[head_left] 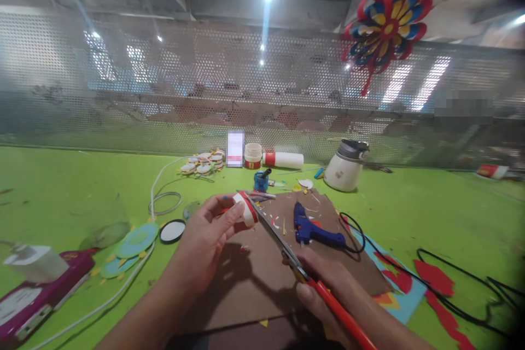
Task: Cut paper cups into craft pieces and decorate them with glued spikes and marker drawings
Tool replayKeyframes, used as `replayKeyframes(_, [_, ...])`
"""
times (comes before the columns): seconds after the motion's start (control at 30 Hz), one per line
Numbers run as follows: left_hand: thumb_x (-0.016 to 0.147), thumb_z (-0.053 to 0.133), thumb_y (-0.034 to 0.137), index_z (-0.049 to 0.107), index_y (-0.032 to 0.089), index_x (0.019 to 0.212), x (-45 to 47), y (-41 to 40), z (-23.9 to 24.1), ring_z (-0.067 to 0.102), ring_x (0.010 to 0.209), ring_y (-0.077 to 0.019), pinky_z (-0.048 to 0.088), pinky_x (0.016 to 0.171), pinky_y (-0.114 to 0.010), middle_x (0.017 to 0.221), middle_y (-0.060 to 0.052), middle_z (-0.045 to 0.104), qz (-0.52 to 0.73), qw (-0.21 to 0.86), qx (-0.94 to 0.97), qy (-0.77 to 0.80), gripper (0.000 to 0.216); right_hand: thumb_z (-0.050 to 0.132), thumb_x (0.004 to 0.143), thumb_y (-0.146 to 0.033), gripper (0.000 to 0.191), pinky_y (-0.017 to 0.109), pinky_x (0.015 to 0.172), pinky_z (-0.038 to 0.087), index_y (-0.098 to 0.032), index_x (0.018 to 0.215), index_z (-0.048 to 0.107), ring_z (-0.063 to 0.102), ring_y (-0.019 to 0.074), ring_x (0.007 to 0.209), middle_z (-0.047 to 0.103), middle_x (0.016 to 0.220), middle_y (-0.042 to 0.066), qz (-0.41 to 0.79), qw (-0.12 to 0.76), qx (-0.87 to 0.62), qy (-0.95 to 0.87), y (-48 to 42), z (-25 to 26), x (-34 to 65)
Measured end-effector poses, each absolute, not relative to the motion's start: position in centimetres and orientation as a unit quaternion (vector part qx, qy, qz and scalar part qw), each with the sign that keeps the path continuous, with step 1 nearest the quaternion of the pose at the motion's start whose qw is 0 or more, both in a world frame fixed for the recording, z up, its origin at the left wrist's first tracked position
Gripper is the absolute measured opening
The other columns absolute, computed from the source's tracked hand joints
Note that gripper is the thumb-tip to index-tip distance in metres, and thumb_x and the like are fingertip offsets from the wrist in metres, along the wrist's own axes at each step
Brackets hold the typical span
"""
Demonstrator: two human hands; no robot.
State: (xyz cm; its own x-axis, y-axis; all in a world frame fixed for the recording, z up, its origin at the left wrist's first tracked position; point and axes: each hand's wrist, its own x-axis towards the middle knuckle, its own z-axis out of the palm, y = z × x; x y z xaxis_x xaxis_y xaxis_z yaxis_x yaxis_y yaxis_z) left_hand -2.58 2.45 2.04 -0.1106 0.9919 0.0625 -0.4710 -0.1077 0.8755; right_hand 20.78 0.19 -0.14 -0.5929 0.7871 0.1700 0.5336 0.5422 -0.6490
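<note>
My left hand (217,224) pinches a small white paper cup piece with a red band (245,209) between thumb and fingers. Long scissors (275,234) with red handles are in my right hand (315,279), fingers wrapped round near the pivot. Their blades reach up to the red edge of the cup piece; whether they bite into it I cannot tell. Below both hands lies a brown cardboard sheet (254,301) strewn with paper scraps. On it, right of the scissors, rests a blue glue gun (315,231).
A purple power strip (45,301) with a white plug lies at left, near blue paper discs (135,240). At the back stand a phone (235,147), stacked cups (253,156) and a white jug (345,167). A black cable (459,306) loops across the right, by red paper pieces (435,278).
</note>
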Motion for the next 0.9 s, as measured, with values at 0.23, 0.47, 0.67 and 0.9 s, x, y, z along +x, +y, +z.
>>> replayKeyframes(0.23, [0.066, 0.088, 0.035, 0.063, 0.019, 0.091, -2.0, 1.9, 2.7, 0.073, 0.074, -0.0239, 0.059, 0.061, -0.035, 0.092, -0.009, 0.075, 0.641, 0.567, 0.346, 0.385, 0.038, 0.04, 0.099, -0.045, 0.033, 0.028, 0.064, 0.045, -0.022, 0.113, 0.059, 0.062, 0.02, 0.072, 0.069, 0.086, 0.005, 0.258, 0.242, -0.382, -0.853, 0.5, -1.4, 20.6])
replayKeyframes(0.47, [0.067, 0.088, 0.032, 0.065, 0.019, 0.091, -2.4, 2.4, 2.2, 0.074, 0.089, -0.024, 0.059, 0.081, -0.037, 0.096, -0.007, 0.075, 0.651, 0.562, 0.345, 0.376, 0.035, 0.048, 0.095, -0.041, 0.029, 0.03, 0.066, 0.048, -0.022, 0.111, 0.061, 0.067, 0.0214, 0.073, 0.073, 0.085, 0.005, 0.206, 0.241, -0.412, -0.854, 0.0, -0.3, 20.4])
replayKeyframes(0.67, [0.07, 0.087, 0.032, 0.067, 0.019, 0.089, -2.8, 2.7, 2.0, 0.072, 0.086, -0.0205, 0.058, 0.083, -0.035, 0.093, -0.005, 0.075, 0.659, 0.546, 0.359, 0.373, 0.03, 0.049, 0.095, -0.039, 0.026, 0.03, 0.069, 0.052, -0.021, 0.11, 0.062, 0.07, 0.0221, 0.079, 0.073, 0.089, 0.006, 0.215, 0.226, -0.408, -0.858, -0.2, 1.0, 20.3])
replayKeyframes(0.9, [0.062, 0.091, 0.035, 0.067, 0.02, 0.09, -2.4, 2.3, 2.6, 0.071, 0.085, -0.0201, 0.058, 0.081, -0.035, 0.093, -0.005, 0.074, 0.649, 0.561, 0.336, 0.39, 0.04, 0.049, 0.097, -0.039, 0.031, 0.032, 0.071, 0.052, -0.019, 0.118, 0.059, 0.068, 0.0234, 0.083, 0.074, 0.093, 0.008, 0.196, 0.208, -0.423, -0.86, -0.2, -0.1, 20.5])
